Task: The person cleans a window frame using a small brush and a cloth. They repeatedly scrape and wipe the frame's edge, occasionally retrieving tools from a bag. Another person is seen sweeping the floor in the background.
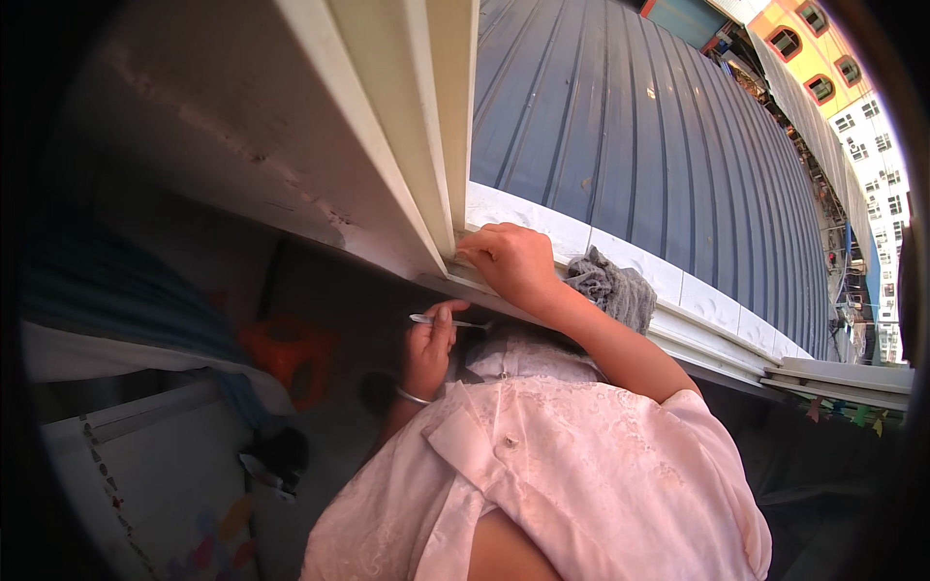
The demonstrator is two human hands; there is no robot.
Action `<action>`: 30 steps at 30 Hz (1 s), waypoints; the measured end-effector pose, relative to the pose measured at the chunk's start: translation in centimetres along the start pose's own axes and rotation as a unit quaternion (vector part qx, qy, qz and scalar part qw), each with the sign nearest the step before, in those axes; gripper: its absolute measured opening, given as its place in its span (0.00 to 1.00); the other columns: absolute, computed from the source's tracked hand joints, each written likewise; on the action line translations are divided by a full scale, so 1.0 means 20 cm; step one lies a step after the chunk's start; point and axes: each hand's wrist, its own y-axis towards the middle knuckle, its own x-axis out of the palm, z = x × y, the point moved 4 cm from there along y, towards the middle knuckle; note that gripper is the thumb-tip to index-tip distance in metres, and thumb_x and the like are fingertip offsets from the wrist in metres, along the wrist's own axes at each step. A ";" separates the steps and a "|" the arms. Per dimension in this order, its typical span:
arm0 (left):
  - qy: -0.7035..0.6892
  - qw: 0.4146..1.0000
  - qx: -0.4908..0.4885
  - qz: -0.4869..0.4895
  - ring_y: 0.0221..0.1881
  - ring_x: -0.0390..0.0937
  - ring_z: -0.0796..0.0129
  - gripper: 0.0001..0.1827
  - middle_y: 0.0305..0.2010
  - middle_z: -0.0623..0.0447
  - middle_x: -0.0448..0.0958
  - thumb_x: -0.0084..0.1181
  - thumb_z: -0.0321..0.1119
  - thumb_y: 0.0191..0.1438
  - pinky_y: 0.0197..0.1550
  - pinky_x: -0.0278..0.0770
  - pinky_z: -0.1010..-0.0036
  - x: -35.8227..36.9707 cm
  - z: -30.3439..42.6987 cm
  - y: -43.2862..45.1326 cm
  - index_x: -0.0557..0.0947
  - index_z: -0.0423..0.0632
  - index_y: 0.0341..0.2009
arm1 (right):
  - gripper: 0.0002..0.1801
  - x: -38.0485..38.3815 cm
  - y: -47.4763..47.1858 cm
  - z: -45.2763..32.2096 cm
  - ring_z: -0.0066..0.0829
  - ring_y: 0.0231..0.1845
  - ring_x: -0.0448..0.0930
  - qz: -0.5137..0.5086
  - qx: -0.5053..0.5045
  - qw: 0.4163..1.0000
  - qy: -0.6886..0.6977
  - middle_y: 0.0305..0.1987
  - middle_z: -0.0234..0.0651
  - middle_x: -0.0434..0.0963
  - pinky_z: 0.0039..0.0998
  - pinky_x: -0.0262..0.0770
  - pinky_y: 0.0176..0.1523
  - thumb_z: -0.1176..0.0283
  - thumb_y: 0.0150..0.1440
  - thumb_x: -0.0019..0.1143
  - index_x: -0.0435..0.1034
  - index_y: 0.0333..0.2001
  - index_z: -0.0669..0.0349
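My left hand (429,352), with a bangle at the wrist, is below the sill on the room side. It holds a thin, pale stick-like tool (423,318) between thumb and fingers; what kind it is I cannot tell. My right hand (512,261) reaches over the window track, its fingertips curled down into the corner by the window frame (410,131). Whether those fingertips pinch anything is hidden. A crumpled grey rag (616,290) lies on the window track (716,345), just right of my right wrist.
Beyond the white-tiled outer ledge (657,272) spreads a ribbed metal roof (625,123), with buildings farther off. Behind my left hand, an orange plastic stool (309,356) stands in the dim room. A white panel with colourful shapes (174,465) is at lower left.
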 end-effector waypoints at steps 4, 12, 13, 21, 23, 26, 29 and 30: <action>-0.002 1.000 -0.008 -0.003 0.23 0.57 0.83 0.20 0.21 0.63 0.64 0.43 0.43 0.70 0.24 0.55 0.82 0.00 -0.01 0.01 0.82 0.42 0.45 | 0.03 -0.04 -0.01 0.07 0.28 0.31 0.77 -0.001 0.076 0.995 0.057 0.23 0.25 0.76 0.32 0.73 0.29 0.66 0.51 0.65 0.80 0.31 0.47; -0.011 1.000 -0.023 -0.008 0.23 0.57 0.84 0.20 0.21 0.64 0.64 0.43 0.44 0.70 0.24 0.54 0.83 0.03 -0.02 0.02 0.82 0.42 0.45 | 0.02 -0.04 -0.03 0.02 0.31 0.31 0.78 0.012 0.029 0.998 -0.047 0.25 0.26 0.76 0.34 0.74 0.29 0.67 0.52 0.62 0.78 0.29 0.50; -0.008 1.000 -0.025 -0.005 0.22 0.57 0.84 0.20 0.21 0.64 0.63 0.43 0.43 0.70 0.24 0.54 0.83 0.02 -0.02 0.02 0.82 0.42 0.45 | 0.02 -0.05 -0.03 0.03 0.31 0.30 0.78 0.015 0.039 0.998 -0.052 0.25 0.26 0.76 0.34 0.74 0.28 0.68 0.52 0.61 0.77 0.28 0.50; -0.004 1.000 -0.024 -0.013 0.22 0.57 0.84 0.19 0.20 0.65 0.63 0.44 0.43 0.69 0.23 0.54 0.83 0.03 -0.06 0.01 0.82 0.43 0.45 | 0.07 0.06 0.00 0.03 0.41 0.24 0.80 -0.067 0.005 0.998 -0.020 0.22 0.34 0.76 0.41 0.73 0.25 0.67 0.53 0.57 0.72 0.24 0.54; -0.007 1.000 -0.024 -0.014 0.22 0.57 0.85 0.19 0.20 0.65 0.63 0.44 0.43 0.69 0.23 0.54 0.83 0.03 -0.06 0.01 0.82 0.43 0.46 | 0.04 0.06 0.02 0.07 0.42 0.25 0.80 -0.130 0.006 0.992 -0.003 0.23 0.35 0.79 0.41 0.74 0.28 0.69 0.53 0.57 0.78 0.29 0.50; -0.018 0.999 -0.029 -0.015 0.22 0.57 0.85 0.19 0.20 0.65 0.63 0.44 0.43 0.69 0.23 0.53 0.83 0.03 -0.07 0.01 0.82 0.43 0.45 | 0.05 -0.01 0.06 0.11 0.43 0.27 0.81 -0.099 0.051 0.992 0.063 0.24 0.37 0.80 0.41 0.74 0.30 0.68 0.53 0.57 0.79 0.30 0.49; -0.003 0.999 -0.035 -0.017 0.21 0.56 0.85 0.19 0.20 0.65 0.63 0.44 0.44 0.69 0.23 0.53 0.83 0.05 -0.07 0.01 0.82 0.43 0.45 | 0.06 0.01 0.06 0.10 0.44 0.28 0.81 -0.106 0.081 0.989 0.059 0.25 0.38 0.80 0.42 0.74 0.31 0.67 0.53 0.57 0.80 0.31 0.48; -0.001 0.999 -0.033 -0.017 0.21 0.56 0.85 0.20 0.20 0.65 0.63 0.44 0.44 0.69 0.23 0.53 0.83 0.05 -0.07 0.01 0.82 0.43 0.45 | 0.06 0.02 0.06 0.10 0.44 0.29 0.81 -0.139 0.077 0.986 0.047 0.25 0.38 0.80 0.42 0.74 0.32 0.67 0.53 0.57 0.80 0.31 0.48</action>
